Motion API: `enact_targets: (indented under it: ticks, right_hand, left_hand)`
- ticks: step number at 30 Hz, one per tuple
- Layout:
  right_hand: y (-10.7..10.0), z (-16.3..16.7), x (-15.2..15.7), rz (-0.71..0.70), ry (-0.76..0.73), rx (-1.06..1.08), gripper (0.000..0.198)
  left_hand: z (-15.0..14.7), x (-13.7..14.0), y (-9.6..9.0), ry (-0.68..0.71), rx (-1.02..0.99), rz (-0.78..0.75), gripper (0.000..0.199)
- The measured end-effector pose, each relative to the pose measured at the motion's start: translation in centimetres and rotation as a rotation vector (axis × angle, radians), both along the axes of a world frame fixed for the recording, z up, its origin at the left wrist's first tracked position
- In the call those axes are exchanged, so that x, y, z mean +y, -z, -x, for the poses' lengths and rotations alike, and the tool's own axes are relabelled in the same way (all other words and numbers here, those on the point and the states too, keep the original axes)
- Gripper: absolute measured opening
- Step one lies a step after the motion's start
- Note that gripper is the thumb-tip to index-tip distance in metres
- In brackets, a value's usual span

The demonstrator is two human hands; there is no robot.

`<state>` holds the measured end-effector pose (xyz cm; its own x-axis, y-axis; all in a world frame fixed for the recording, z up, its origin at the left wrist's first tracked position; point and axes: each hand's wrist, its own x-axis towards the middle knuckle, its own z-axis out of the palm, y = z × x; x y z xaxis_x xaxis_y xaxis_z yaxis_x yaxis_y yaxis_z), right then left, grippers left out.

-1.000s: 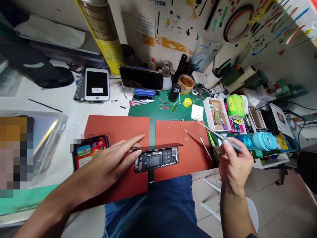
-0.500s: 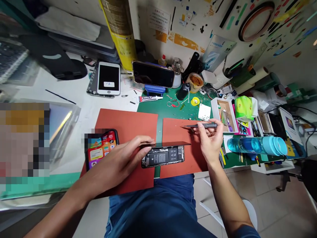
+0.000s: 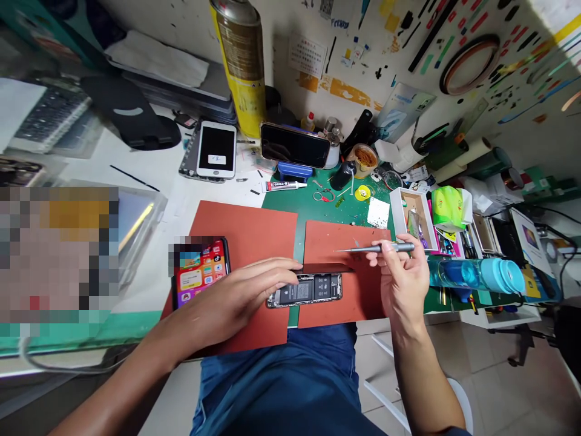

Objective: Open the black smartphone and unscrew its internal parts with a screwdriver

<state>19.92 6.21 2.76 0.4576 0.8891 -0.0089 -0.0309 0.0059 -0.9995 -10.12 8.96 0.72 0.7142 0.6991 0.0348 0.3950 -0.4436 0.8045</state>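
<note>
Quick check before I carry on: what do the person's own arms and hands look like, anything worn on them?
Both are bare: no gloves, rings or watch visible on the left hand or the right hand. The left forearm is uncovered to the frame edge. A dark blue sleeve edge just shows on the right arm at the bottom edge.

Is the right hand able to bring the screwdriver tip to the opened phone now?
Probably yes. The right hand holds the screwdriver just above the opened phone; only bare red mat lies between, and the left hand covers only its left end.
</note>
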Motion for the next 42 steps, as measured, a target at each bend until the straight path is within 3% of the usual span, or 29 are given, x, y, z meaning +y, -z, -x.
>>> enact_targets:
  ticks: [10,22,42]
  right_hand:
    - [-1.4,1.9,-2.5,0.089,-0.098,0.208,0.044]
    - [0.1,5.9,-4.1,0.043,-0.025,0.118,0.041]
    - [-0.5,6.5,-4.6,0.013,0.033,0.004,0.039]
  left_hand:
    - [-0.8,-0.5,-0.5,-0.074,0.021,-0.034,0.035]
    - [-1.7,-1.0,0.1,-0.138,-0.135,-0.044,0.019]
    - [-2.2,-0.9,0.3,-0.146,-0.156,-0.112,0.023]
